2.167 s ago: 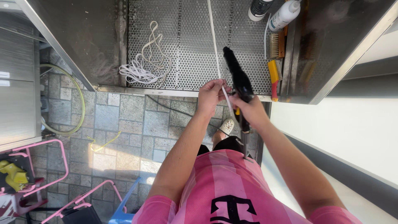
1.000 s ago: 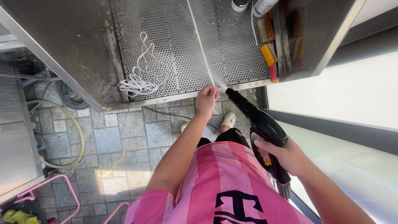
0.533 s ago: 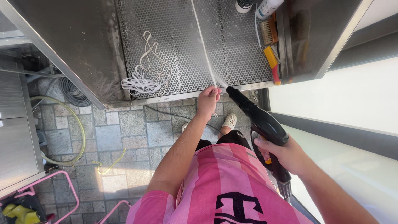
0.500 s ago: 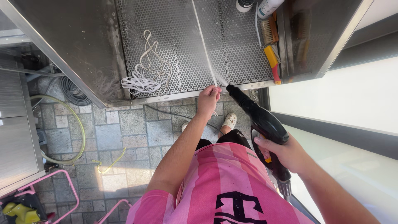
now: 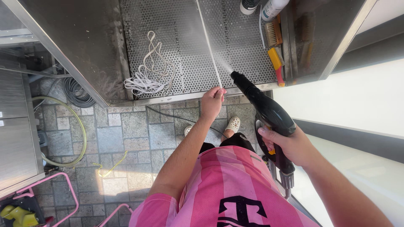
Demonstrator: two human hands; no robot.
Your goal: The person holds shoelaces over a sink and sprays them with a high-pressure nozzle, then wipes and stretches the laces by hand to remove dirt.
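Observation:
My left hand (image 5: 212, 101) pinches a thin white cord (image 5: 208, 46) pulled taut across a perforated metal wash tray (image 5: 235, 54). My right hand (image 5: 290, 145) grips a black spray gun (image 5: 265, 113) whose nozzle points at the cord just above my left hand; a fine mist shows at the nozzle tip. A loose bundle of white cord (image 5: 149, 75) lies on the tray to the left.
Brushes with yellow and wooden handles (image 5: 275, 50) and two bottles (image 5: 263, 6) stand at the tray's right side. A steel panel (image 5: 75, 38) flanks the tray. Below lie a stone-tile floor (image 5: 126, 134), coiled hoses (image 5: 75, 92) and a pink frame (image 5: 54, 189).
My right hand has drawn the spray gun back from beside my left hand to my right side, aimed at the cord. The view shifted slightly; my left hand keeps hold of the cord.

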